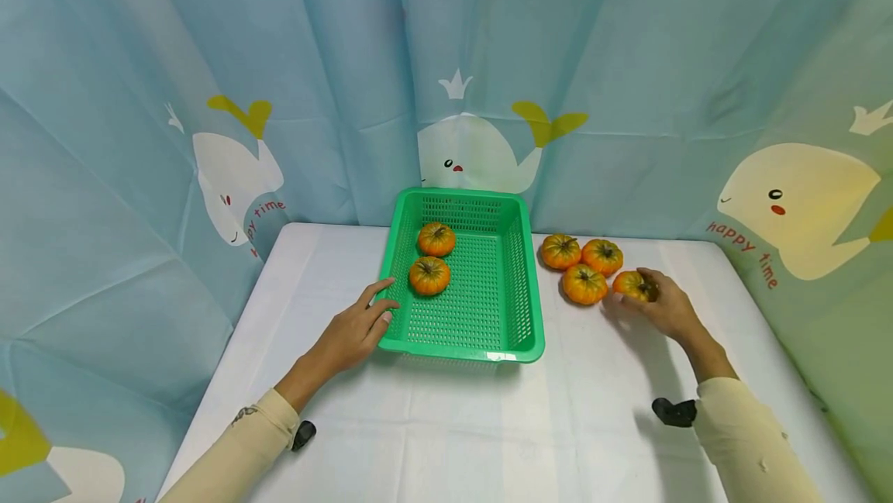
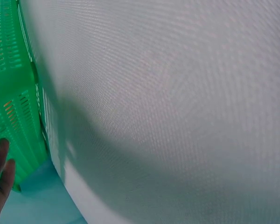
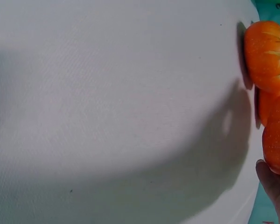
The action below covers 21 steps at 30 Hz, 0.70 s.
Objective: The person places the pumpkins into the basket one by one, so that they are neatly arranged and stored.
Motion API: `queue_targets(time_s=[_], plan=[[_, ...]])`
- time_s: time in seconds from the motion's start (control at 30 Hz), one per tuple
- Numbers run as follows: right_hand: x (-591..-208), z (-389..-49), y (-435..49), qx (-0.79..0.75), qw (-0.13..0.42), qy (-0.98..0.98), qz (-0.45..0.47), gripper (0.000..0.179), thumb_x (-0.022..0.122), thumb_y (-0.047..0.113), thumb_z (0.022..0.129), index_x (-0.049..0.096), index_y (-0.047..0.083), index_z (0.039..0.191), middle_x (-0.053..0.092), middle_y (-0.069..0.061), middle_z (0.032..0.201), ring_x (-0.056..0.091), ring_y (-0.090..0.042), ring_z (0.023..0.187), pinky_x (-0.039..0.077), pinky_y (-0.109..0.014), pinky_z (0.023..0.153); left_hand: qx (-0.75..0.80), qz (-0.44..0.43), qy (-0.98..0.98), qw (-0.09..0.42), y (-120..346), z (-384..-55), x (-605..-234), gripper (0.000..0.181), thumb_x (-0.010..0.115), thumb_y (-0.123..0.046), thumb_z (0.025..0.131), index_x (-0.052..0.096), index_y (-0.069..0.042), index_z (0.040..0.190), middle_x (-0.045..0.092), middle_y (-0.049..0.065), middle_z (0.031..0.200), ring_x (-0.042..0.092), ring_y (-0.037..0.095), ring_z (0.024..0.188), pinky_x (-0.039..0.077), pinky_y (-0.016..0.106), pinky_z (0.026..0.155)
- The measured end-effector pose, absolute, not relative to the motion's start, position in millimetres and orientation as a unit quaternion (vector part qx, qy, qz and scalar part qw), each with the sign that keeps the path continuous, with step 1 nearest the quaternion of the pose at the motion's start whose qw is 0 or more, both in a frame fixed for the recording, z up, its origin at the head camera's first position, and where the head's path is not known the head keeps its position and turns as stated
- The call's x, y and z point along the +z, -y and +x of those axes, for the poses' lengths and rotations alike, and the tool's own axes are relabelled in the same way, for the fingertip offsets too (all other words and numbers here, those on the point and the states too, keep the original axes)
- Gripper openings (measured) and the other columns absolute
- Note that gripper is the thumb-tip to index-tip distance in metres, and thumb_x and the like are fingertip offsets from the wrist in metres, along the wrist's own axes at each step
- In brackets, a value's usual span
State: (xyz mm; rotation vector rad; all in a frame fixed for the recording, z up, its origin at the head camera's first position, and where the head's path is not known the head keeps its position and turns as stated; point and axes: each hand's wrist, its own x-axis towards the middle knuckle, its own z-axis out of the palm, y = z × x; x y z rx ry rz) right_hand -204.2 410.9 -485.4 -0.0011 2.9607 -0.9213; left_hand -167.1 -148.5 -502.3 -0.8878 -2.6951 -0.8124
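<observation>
A green plastic basket (image 1: 453, 352) stands on the table and holds two small orange pumpkins, one pumpkin (image 1: 429, 276) in front of the other pumpkin (image 1: 436, 239), near its left wall. My left hand (image 1: 352, 332) is at the basket's left rim, fingers spread and loosely bent, fingertips right over the edge. To the right of the basket, my right hand (image 1: 666, 305) grips a small pumpkin (image 1: 631, 284) between thumb and fingers. In the right wrist view, the thumb lies against the underside of this pumpkin (image 3: 277, 135). Close to its left sits a cluster of three more pumpkins (image 1: 584, 284).
A white cloth covers the table (image 1: 446, 441). Behind it and along both sides hangs a light blue curtain (image 1: 349, 61) with whale prints. The basket's far side is close to the curtain. Black wrist straps or cameras (image 1: 674, 412) stick out beside the sleeves.
</observation>
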Motion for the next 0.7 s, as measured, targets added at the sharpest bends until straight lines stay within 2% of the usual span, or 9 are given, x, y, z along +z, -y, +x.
queue_targets(time_s=[0.33,0.47,0.7], plan=[[-473,-206,-400,-0.302,-0.01,-0.953,-0.022,0.075,0.071,0.024,0.094,0.033,-0.013,0.147,0.035,-0.043,0.144,0.032,-0.062,0.132,0.025,-0.072,0.107,-0.278,-0.299,0.908,0.096,149,-167,-504,0.025,0.053,-0.012,0.104,0.068,-0.01,0.124,0.039,0.007,0.158,0.062,0.01,0.079,0.047,0.025,0.06],[-465,-207,-393,-0.309,-0.008,-0.951,-0.022,0.078,0.07,0.03,0.095,0.031,-0.011,0.15,0.033,-0.042,0.147,0.03,-0.062,0.134,0.024,-0.073,0.107,-0.28,-0.3,0.906,0.101,149,-168,-504,0.025,0.055,-0.009,0.102,0.068,-0.01,0.124,0.039,0.007,0.158,0.063,0.01,0.079,0.047,0.025,0.06],[-451,-208,-377,-0.316,-0.016,-0.948,-0.033,0.083,0.07,0.038,0.094,0.031,-0.007,0.152,0.033,-0.039,0.15,0.032,-0.06,0.135,0.028,-0.072,0.105,-0.281,-0.302,0.905,0.099,148,-169,-505,0.027,0.048,-0.017,0.107,0.068,-0.01,0.125,0.038,0.007,0.158,0.06,0.008,0.076,0.046,0.023,0.058]])
